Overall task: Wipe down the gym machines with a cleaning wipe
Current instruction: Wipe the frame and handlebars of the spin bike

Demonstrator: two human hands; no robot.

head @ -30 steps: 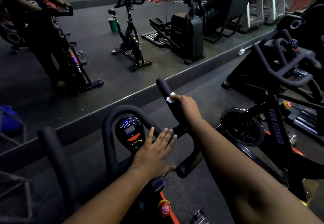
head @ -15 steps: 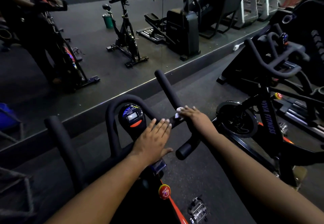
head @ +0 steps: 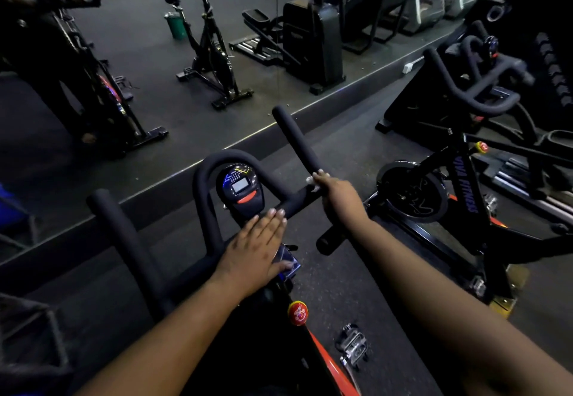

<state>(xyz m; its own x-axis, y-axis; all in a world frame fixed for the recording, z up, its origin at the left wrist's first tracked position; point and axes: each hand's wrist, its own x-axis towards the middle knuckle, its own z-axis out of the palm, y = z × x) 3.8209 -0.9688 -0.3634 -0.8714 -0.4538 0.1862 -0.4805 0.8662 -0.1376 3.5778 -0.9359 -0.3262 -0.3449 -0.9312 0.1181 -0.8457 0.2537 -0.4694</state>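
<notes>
Dark gym flooring runs up to a mirrored wall. On the spin bike's handlebar (head: 297, 147), the right hand (head: 336, 192) grips the right bar with a white wipe (head: 311, 181) bunched beneath; the left hand (head: 259, 251) rests flat near the console (head: 240, 189). Its neighbouring bike (head: 465, 185) seemingly reads "VIVA FITNESS".

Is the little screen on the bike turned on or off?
On. The screen glows pale grey, with blue and yellow lines lit above it. What it reads is too small to tell.
</notes>
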